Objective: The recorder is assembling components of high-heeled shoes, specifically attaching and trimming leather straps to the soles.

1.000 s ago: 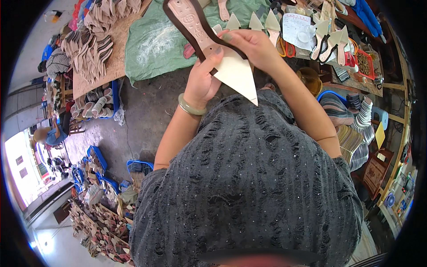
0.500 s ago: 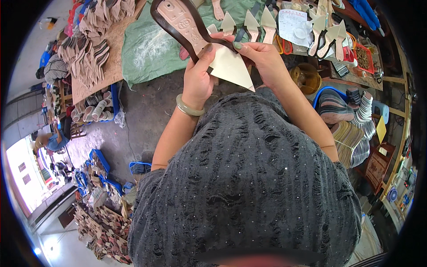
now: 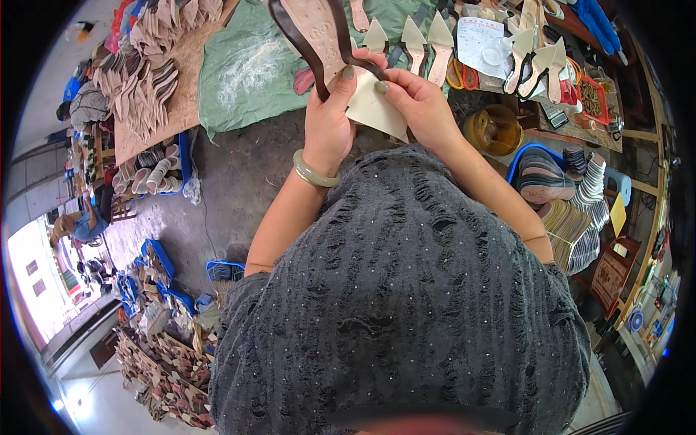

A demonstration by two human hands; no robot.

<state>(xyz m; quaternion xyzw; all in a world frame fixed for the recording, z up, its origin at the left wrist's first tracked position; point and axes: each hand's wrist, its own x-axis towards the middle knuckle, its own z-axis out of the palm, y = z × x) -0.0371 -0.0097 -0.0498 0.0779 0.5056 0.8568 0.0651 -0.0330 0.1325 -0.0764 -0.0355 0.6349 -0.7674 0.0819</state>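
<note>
Above the bench edge I hold a shoe insole (image 3: 312, 25), pinkish-tan at the heel, with a cream pointed toe part (image 3: 373, 109) angled down toward me. A dark brown strip (image 3: 293, 36) runs along its edges. My left hand (image 3: 330, 123) is closed round the insole's middle, thumb on top. On the other side, my right hand (image 3: 424, 109) pinches the strip where it meets the toe part, thumb uppermost. The fingers beneath are partly hidden, and the heel end runs out of the picture at the top.
Several similar insoles (image 3: 438, 47) lie along the bench. A green cloth (image 3: 225, 109) with white powder covers its middle; stacked insole pieces (image 3: 138, 94) lie left. An amber bucket (image 3: 493, 130) stands below at right, near a blue crate (image 3: 513, 170). Behind, at far left, a person (image 3: 87, 226) sits.
The insole has shifted up and slightly right, with its heel now cut off by the top of the picture. My right thumb has moved down along the dark strip's edge.
</note>
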